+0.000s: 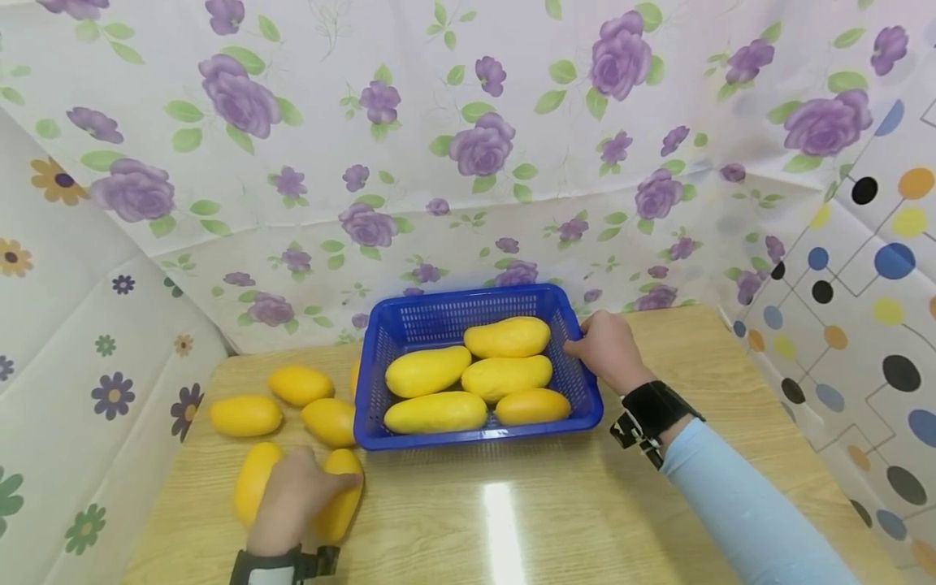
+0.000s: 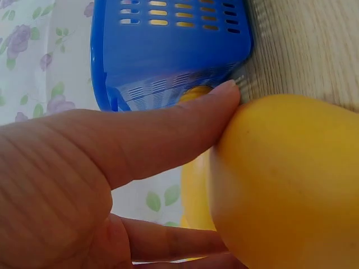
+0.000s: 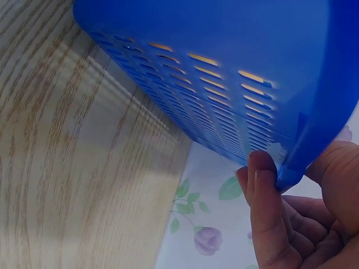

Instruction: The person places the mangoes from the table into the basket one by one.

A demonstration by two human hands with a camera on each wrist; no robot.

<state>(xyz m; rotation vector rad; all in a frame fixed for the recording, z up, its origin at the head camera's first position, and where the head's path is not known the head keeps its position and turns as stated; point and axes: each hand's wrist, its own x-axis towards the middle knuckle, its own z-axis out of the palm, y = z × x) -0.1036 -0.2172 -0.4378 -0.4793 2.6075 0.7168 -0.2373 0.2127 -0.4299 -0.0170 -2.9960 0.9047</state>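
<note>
In the head view, a blue plastic basket [image 1: 478, 441] stands near the back edge of the table, holding several long yellow mangoes [image 1: 435, 413]. My right hand [image 1: 613, 349] grips the basket's right rim; the right wrist view shows the fingers [image 3: 263, 196] on the outer wall and the thumb over the rim. At the front left, my left hand [image 1: 296, 491] holds an orange-yellow mango [image 1: 338, 508] between thumb and fingers. This mango [image 2: 297, 174] fills the lower right of the left wrist view. Another mango [image 1: 256, 479] lies just left of that hand, partly covered by it.
More loose mangoes [image 1: 246, 415] lie left of the basket, one partly hidden behind its left wall. The wooden table [image 1: 556, 512] meets a flowered cloth [image 1: 439, 203] at the back, with patterned cloths on both sides.
</note>
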